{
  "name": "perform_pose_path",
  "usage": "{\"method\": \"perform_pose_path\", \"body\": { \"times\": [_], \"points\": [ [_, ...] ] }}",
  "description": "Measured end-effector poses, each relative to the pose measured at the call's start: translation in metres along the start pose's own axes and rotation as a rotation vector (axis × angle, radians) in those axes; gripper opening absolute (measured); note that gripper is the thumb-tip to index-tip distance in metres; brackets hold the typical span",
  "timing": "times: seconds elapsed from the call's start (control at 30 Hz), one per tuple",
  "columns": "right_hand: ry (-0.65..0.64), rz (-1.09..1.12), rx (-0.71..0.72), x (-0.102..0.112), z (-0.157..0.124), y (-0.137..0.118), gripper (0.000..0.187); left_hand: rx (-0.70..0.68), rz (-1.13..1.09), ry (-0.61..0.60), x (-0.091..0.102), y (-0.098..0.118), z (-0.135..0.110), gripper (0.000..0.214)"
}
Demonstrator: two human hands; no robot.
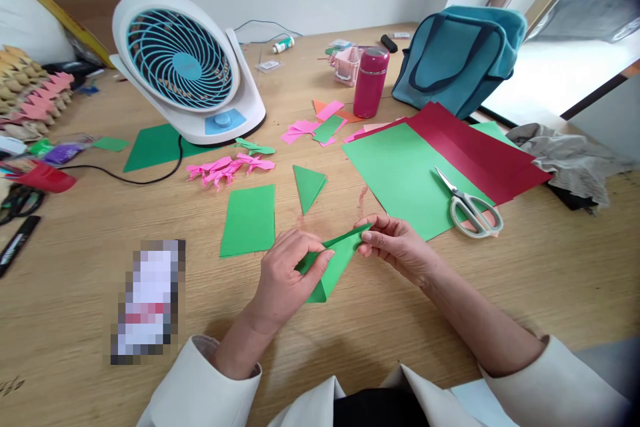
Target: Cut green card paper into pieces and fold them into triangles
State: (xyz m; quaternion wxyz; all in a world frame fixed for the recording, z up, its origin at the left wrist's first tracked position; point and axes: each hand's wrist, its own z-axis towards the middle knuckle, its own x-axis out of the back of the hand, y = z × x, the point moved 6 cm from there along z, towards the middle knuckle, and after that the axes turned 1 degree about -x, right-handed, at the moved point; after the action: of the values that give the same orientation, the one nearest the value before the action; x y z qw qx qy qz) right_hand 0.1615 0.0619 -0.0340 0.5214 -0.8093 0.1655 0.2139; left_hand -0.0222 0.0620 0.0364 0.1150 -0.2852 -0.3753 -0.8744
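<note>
A partly folded sheet of green paper (336, 268) is held above the table between my two hands. My left hand (293, 267) pinches its left side, thumb in front and fingers behind. At the upper right corner, my right hand (393, 243) grips the paper between thumb and fingers. Just beyond lies a folded green paper triangle (309, 187). Left of it rests a stack of green paper rectangles (249, 220). Pink folded paper pieces (227, 170) lie farther left, with small green folded pieces (254, 147) behind them.
Scissors (469, 203) lie on a large green sheet (400, 167), beside dark red sheets (480, 153). A white fan (250, 103) stands at the back left. A pink bottle (371, 83) and a teal bag (457, 60) stand behind. A blurred-out object (150, 300) lies at front left.
</note>
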Motion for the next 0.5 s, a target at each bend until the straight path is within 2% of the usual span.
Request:
{"method": "perform_pose_path", "body": {
  "times": [0.2,0.5],
  "points": [
    [0.007,0.02,0.004,-0.0011,-0.0011,-0.0014,0.03,-0.063,0.08,-0.005,0.0002,0.0044,-0.0018,0.013],
    [-0.006,0.044,0.033,-0.0025,-0.0033,-0.0042,0.03,-0.102,0.076,0.024,0.0021,0.0096,-0.0033,0.014]
  ]
}}
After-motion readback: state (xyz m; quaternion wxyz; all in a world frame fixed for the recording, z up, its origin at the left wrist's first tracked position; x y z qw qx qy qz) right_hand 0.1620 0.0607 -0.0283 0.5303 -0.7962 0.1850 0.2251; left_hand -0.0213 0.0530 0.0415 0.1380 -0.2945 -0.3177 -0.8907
